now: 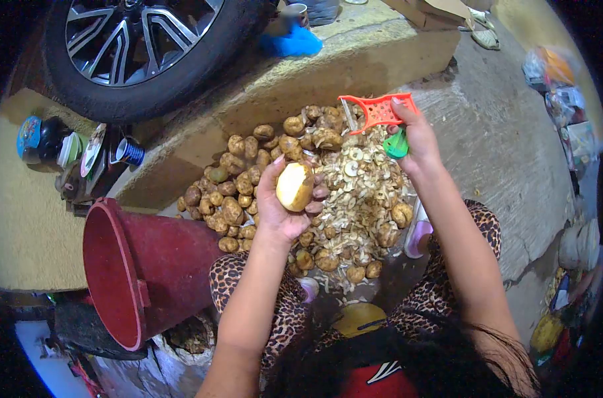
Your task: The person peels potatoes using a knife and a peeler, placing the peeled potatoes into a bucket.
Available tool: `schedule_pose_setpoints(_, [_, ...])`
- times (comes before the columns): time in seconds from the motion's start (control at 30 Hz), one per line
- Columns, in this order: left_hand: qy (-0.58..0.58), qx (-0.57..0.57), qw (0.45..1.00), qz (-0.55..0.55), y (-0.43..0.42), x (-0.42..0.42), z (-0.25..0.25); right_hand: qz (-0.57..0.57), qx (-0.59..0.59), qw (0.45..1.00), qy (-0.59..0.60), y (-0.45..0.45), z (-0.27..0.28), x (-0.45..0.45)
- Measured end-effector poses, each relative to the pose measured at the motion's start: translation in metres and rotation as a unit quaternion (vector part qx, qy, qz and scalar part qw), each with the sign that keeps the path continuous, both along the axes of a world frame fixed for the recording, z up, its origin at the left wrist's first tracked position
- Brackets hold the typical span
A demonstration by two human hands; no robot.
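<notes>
Potato (293, 187) sitting in the left hand (280, 215), cupped snugly, with bare pale flesh facing up and a bit of brown skin along the edge. Holding an orange peeler (382, 113) in the right hand (417, 138), well apart from that potato, with a green piece (395, 144) down by the palm; can't tell if it's part of the same tool. Down below on the concrete floor (494, 159), loads of unpeeled potatoes (232, 211) right beside a messy pile of peelings (366, 186). Also a dark red bucket (175, 259) just left of the potatoes.
</notes>
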State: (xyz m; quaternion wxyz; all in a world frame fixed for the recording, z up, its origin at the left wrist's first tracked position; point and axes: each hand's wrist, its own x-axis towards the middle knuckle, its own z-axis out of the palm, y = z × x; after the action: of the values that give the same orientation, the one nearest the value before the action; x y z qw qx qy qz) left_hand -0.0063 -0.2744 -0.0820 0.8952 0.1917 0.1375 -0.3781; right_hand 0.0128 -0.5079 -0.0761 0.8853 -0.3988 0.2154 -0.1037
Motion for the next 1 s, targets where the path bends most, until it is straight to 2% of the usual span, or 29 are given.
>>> schedule_pose_setpoints(0.2, [-0.034,-0.022,0.999,-0.005,0.002,0.005,-0.01,0.028,-0.009,1.0,0.01,0.008,-0.004,0.0])
schedule_pose_setpoints(0.3, [-0.109,0.059,0.992,-0.003,-0.003,0.001,0.0,0.032,-0.021,0.999,0.013,0.011,-0.003,-0.001])
schedule_pose_setpoints(0.33, [-0.244,0.152,0.957,0.031,-0.004,-0.001,0.004,0.032,-0.023,0.999,0.011,0.012,-0.002,-0.001])
schedule_pose_setpoints(0.37, [-0.372,0.24,0.894,0.063,-0.005,-0.003,0.008,0.033,-0.021,0.999,0.01,0.011,-0.003,-0.001])
schedule_pose_setpoints(0.4, [-0.489,0.32,0.806,0.093,-0.008,-0.005,0.013,0.032,-0.019,0.999,0.01,0.011,-0.004,0.0])
schedule_pose_setpoints(0.43, [-0.628,0.419,0.647,0.109,-0.003,-0.005,0.023,0.031,-0.018,0.999,0.01,0.01,-0.004,0.0])
schedule_pose_setpoints(0.47, [-0.704,0.467,0.517,0.134,-0.002,-0.008,0.036,0.029,-0.019,0.999,0.011,0.01,-0.003,-0.001])
schedule_pose_setpoints(0.73, [-0.766,0.462,0.404,0.19,0.005,-0.024,0.055,0.043,-0.023,0.999,0.019,0.015,-0.005,-0.003])
schedule_pose_setpoints(0.97, [-0.769,0.477,0.382,0.187,0.011,-0.024,0.056,0.064,-0.023,0.998,0.017,0.02,-0.003,-0.003])
schedule_pose_setpoints(1.0, [-0.718,0.479,0.465,0.197,0.01,-0.023,0.053,0.068,-0.018,0.997,0.022,0.02,-0.003,-0.004])
